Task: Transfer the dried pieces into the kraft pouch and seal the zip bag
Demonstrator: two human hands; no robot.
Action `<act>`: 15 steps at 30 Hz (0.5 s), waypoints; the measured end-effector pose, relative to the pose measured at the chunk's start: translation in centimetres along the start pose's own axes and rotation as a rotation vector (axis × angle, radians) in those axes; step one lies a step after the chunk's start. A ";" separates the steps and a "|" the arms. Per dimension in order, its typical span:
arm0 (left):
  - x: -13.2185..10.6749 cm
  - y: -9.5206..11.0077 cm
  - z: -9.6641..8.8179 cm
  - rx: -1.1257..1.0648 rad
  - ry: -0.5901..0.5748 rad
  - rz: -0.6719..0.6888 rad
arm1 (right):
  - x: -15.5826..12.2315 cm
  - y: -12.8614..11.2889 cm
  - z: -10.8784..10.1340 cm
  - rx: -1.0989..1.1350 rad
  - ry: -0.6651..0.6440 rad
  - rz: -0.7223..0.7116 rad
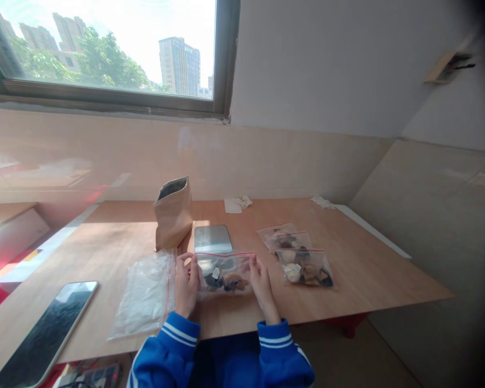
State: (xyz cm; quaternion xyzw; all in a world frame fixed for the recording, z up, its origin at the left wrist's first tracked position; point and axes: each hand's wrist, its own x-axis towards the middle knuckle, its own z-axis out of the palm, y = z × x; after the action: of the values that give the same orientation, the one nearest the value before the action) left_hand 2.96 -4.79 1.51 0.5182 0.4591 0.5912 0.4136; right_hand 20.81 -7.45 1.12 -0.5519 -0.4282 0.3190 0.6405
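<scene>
Both my hands are at the near middle of the wooden table, holding the side edges of a clear zip bag (224, 275) with a red-lined seal. My left hand (186, 285) grips its left edge, and the fingertips of my right hand (262, 283) pinch its right edge. Dark and tan dried pieces, perhaps mushrooms, lie inside with a small white label. Just beyond the bag stands a flat metal-topped kitchen scale (213, 240). Blue sleeves with white stripes cover my forearms.
To the right lie two more filled zip bags (285, 238) (305, 268). A kraft paper pouch (173, 213) stands left of the scale, and a whitish plastic zip bag (145, 296) lies nearer. A tablet (44, 328) sits at the left table edge (105, 213).
</scene>
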 end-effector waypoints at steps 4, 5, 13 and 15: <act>0.2 -1.3 -0.2 0.060 0.054 0.001 | 0.1 0.5 -0.3 0.054 -0.118 0.042; 0.1 -1.4 -0.2 0.078 0.058 0.014 | 0.1 0.5 -0.3 0.060 -0.116 0.040; 0.1 -1.5 -0.4 0.052 0.040 0.041 | -0.2 0.7 0.0 0.025 -0.086 -0.042; 0.2 -1.5 -0.5 0.004 0.045 0.051 | -0.4 1.0 0.1 0.022 -0.071 -0.046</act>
State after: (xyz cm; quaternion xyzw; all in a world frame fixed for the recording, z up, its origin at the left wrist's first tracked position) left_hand 2.46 -4.31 0.06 0.5170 0.4564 0.6122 0.3868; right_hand 20.65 -7.59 0.10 -0.5233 -0.4597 0.3281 0.6381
